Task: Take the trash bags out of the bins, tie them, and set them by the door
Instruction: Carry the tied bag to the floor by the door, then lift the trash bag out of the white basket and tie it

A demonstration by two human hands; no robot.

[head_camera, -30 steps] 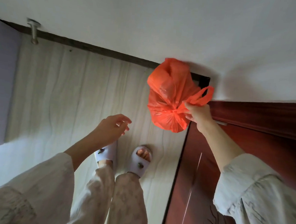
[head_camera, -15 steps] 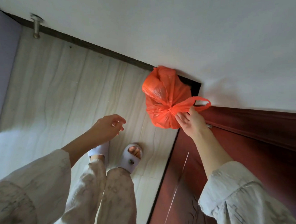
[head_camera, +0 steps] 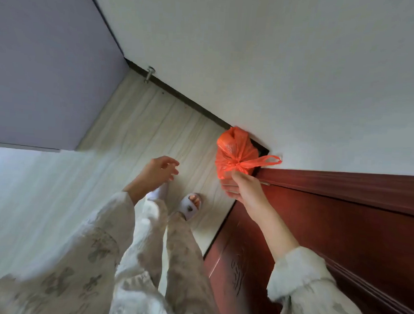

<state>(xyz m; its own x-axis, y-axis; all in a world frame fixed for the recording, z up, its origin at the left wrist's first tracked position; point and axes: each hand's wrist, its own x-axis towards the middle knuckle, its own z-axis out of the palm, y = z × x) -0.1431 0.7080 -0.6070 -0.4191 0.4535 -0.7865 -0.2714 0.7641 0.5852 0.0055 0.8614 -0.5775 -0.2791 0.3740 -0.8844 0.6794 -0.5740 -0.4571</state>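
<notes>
A small orange trash bag (head_camera: 235,151), tied in a knot with one handle loop sticking out to the right, hangs low in the corner where the white wall meets the dark red door (head_camera: 329,225). My right hand (head_camera: 244,186) pinches the bag at its knot from below. Whether the bag touches the floor is unclear. My left hand (head_camera: 158,171) hovers over the floor to the left of the bag, fingers loosely curled, holding nothing.
Pale wood-look floor (head_camera: 140,129) runs along a dark baseboard. A metal door stopper (head_camera: 149,73) stands on the floor by the baseboard. A grey-violet panel (head_camera: 45,59) fills the left. My feet in white slippers (head_camera: 190,205) stand close to the door.
The bag has gone down and toward the wall corner beside the door, still held by my right hand. The view has tilted and pulled back. My left hand stays empty.
</notes>
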